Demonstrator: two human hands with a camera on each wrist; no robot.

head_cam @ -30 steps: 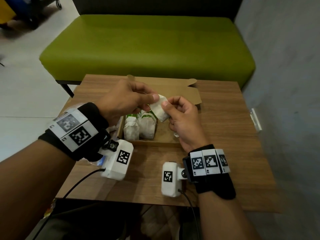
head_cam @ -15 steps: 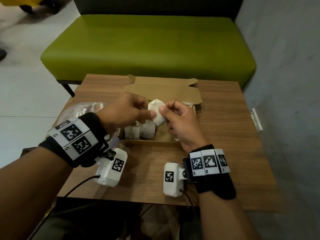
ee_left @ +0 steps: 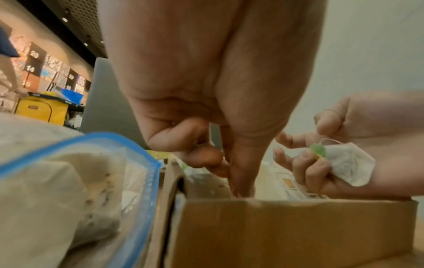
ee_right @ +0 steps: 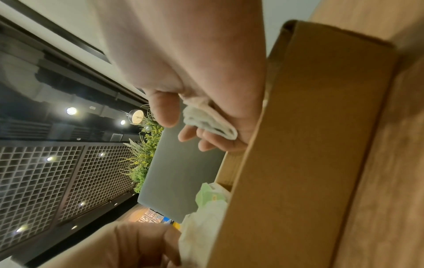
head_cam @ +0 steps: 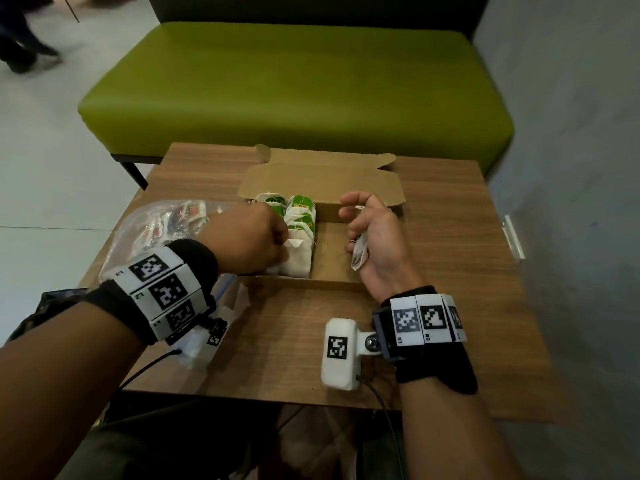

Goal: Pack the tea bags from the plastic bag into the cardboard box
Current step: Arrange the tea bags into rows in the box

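Observation:
An open cardboard box (head_cam: 332, 252) lies on the wooden table (head_cam: 450, 271), its lid folded back. Several green-tagged tea bags (head_cam: 301, 216) stand in its left half. My left hand (head_cam: 273, 244) is down in the box's near left corner, fingers curled on a white tea bag (head_cam: 294, 254); the left wrist view shows the thumb and fingers (ee_left: 206, 159) reaching below the box wall (ee_left: 275, 232). My right hand (head_cam: 356, 223) hovers over the box's right half and grips another tea bag (head_cam: 359, 252) (ee_left: 344, 166) (ee_right: 206, 121) with its curled outer fingers. A plastic bag (head_cam: 156, 226) (ee_left: 69, 181) of tea bags lies left of the box.
A green bench (head_cam: 294, 91) stands behind the table and a grey wall runs along the right. A small white object (head_cam: 514, 237) sits past the table's right edge. A person's legs (head_cam: 17, 46) pass at far left. A yellow cart (ee_left: 41, 110) stands in the background.
The hands, which held a tea bag together above the box, have parted. The left hand dropped into the box's left side with a tea bag; the right moved right, keeping one.

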